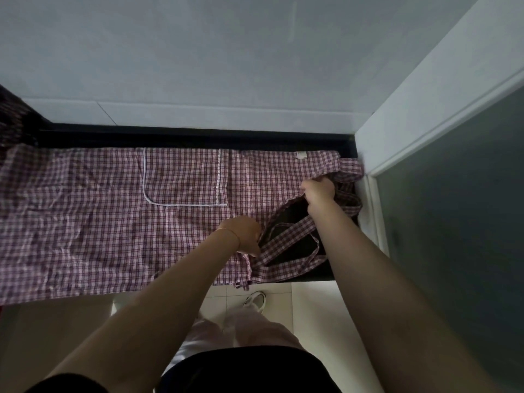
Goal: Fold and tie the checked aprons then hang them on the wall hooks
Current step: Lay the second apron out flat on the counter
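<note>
A: Status of the checked apron (pixel 113 217)?

B: Spread flat along the dark desk (pixel 198 136), pocket (pixel 181 180) up, bib end toward the right wall. Near edge overhangs the desk front. Not folded yet, as far as I can judge.

A: Hands?

B: Right hand (pixel 319 191) is closed around the fabric at the bib's upper corner, near the neck loop (pixel 350 168). Left hand (pixel 245 234) sits at the apron's side edge where the ties begin; its fingers curl at the cloth, but whether they actually pinch it is hidden from this angle, so I cannot tell.

A: Ties?

B: Waist ties (pixel 286 251) lie loose and looped over the bare desk at the right end. No knot visible.

A: Other aprons, hooks?

B: A second checked cloth (pixel 14 123) shows at the far left edge, dark, unclear whether it hangs or lies. No wall hooks in view.

A: Progress estimate?

B: Early. Laying out looks done; folding, tying and hanging all remain for this apron.
</note>
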A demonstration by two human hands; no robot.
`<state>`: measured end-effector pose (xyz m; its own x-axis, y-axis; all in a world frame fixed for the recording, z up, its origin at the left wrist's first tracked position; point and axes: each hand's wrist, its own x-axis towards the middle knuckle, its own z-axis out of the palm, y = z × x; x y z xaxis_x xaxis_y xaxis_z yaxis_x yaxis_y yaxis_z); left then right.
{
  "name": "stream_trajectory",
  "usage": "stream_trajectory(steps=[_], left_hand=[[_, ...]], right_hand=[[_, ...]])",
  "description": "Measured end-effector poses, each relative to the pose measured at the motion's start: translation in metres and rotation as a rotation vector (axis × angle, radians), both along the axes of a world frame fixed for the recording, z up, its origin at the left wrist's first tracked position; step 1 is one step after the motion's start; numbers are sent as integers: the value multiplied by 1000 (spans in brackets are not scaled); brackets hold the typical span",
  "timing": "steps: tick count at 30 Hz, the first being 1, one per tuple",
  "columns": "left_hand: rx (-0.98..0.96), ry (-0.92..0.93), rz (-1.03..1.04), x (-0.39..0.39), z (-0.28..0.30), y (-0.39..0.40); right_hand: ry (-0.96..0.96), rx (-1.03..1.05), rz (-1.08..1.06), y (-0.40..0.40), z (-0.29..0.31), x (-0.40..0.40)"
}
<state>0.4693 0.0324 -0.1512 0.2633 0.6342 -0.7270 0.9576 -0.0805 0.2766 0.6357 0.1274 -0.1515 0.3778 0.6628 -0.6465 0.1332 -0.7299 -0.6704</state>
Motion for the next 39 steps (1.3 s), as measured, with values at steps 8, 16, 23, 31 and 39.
stream_trajectory(steps=[8,16,23,31,39], left_hand=[[382,-5,523,-11,5,8],[442,94,504,-39,-19,28],[277,143,400,-46,-19,33],[284,93,375,-51,-20,44],[743,126,747,-59,-31,18]], right_hand=[[-514,26,237,-7,-5,10],[-990,539,463,-16,5,-9],[-736,235,1225,-1,-13,-19],[-804,-88,977,36,-1,23],[-781,232,1273,-1,-15,-43]])
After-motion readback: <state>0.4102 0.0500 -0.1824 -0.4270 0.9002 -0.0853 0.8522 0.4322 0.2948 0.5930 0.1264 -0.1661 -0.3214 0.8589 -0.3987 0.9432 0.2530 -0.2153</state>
